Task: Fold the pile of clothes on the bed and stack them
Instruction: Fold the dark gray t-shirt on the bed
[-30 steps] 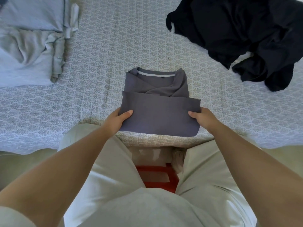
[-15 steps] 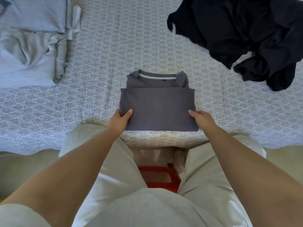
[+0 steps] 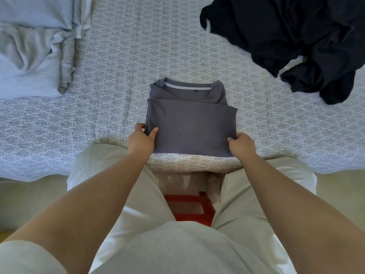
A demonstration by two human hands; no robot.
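grey shirt (image 3: 191,123): lay folded at the centre of the bed (image 3: 122,80), near its front edge; collar with a pale inner band at 12 o'clock; the folded-over lower panel covered most of it
left hand (image 3: 141,141): at the shirt's 8 o'clock corner; thumb on top, fingers curled round the edge and partly hidden under the cloth, pinching it
right hand (image 3: 242,145): at the 4 o'clock corner; thumb on the cloth, fingers tucked out of sight beneath, gripping the edge
dark clothes (image 3: 296,36): heaped unfolded at 2 o'clock, cut off by the frame; pieces could not be told apart
pale clothes (image 3: 35,46): lay at 10 o'clock, cut off at the left
red object (image 3: 189,208): seen between the knees at 6 o'clock; mostly hidden
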